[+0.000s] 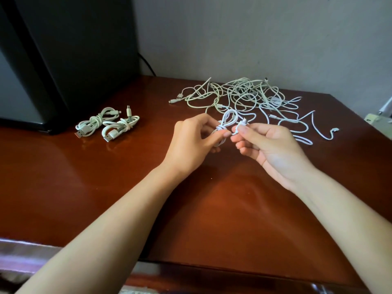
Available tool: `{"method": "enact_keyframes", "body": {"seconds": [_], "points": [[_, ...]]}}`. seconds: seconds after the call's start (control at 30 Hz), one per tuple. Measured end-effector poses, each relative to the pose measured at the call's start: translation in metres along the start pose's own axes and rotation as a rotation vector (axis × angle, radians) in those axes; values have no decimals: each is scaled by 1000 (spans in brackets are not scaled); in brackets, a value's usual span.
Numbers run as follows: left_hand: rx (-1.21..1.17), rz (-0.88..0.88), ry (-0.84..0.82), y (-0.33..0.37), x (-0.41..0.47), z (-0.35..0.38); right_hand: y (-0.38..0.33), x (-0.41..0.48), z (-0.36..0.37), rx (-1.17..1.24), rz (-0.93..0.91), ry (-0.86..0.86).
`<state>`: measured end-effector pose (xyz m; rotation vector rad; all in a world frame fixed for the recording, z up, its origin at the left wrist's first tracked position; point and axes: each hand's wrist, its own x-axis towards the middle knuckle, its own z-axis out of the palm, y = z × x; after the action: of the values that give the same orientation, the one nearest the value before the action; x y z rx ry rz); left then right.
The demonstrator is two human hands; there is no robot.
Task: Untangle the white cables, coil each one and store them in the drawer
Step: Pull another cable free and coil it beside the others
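Above the middle of the brown table (106, 177), my left hand (195, 141) grips a small looped white cable (228, 119) at its wrapped waist. My right hand (267, 147) pinches that cable's loose end near its plug, just right of the loop. Behind my hands lies a tangle of white cables (250, 96), spreading toward the right back corner. Two coiled cables (106, 124) lie side by side at the left of the table. No drawer is in view.
A large black box (63, 49) stands at the back left, close to the coiled cables, with a black cord (147, 64) behind it. A grey wall (254, 35) backs the table. The table's front edge (212, 266) runs below my forearms.
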<state>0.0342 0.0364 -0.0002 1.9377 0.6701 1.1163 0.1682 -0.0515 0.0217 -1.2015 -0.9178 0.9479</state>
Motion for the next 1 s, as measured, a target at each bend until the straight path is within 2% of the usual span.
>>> {"method": "enact_keyframes", "body": {"seconds": [0.2,0.43,0.53,0.73,0.9,1.0], "points": [[63,60,-27,1,-1,3,-3,0,-4,-117,53,2],[302,293,-55,-9,-1,2,-5,2,-6,-127,180,-25],[340,337,-60,-10,-1,1,-4,2,-6,-106,185,9],[334,364,-89,-11,1,-1,2,2,-5,-131,131,66],[243,326,-124,-9,0,-1,2,3,-5,45,87,-21],[144,263,-153,-6,-2,1,0,4,-9,57,68,-33]]}}
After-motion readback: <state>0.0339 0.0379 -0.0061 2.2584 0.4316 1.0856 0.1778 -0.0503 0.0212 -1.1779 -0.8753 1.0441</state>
